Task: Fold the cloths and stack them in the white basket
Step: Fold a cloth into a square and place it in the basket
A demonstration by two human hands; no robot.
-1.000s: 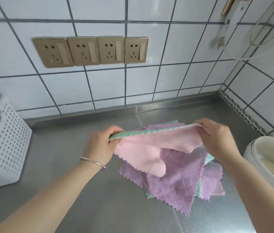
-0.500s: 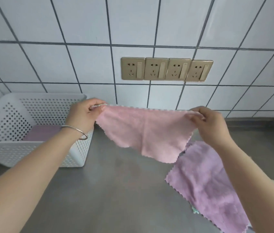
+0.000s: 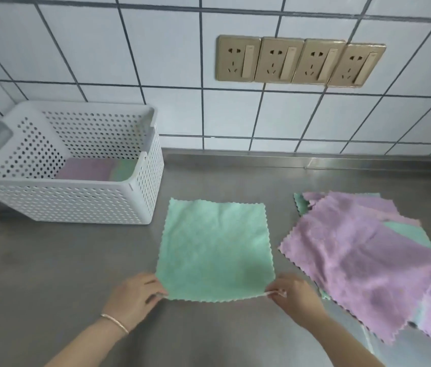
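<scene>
Lying flat: green cloth (image 3: 215,251), spread as one open square on the steel counter (image 3: 63,263), green side up, a pale pink edge showing at its near corners.
Left hand (image 3: 132,298): pinching the cloth's near left corner between thumb and fingers; a thin bangle (image 3: 115,322) sits on the wrist.
Right hand (image 3: 295,296): pinching the near right corner, the pink edge curled over its fingertips.
White basket (image 3: 140,186): perforated, far left of the cloth and just beside its far left corner, not touching it; inside lie folded cloths (image 3: 95,169), purple on the left, green on the right.
Loose pile (image 3: 362,258): purple cloths overlapping with green ones peeking out beneath, right of the flat cloth and close to its right edge.
Wall: white tiles with a row of four gold sockets (image 3: 300,60) beyond the counter.
</scene>
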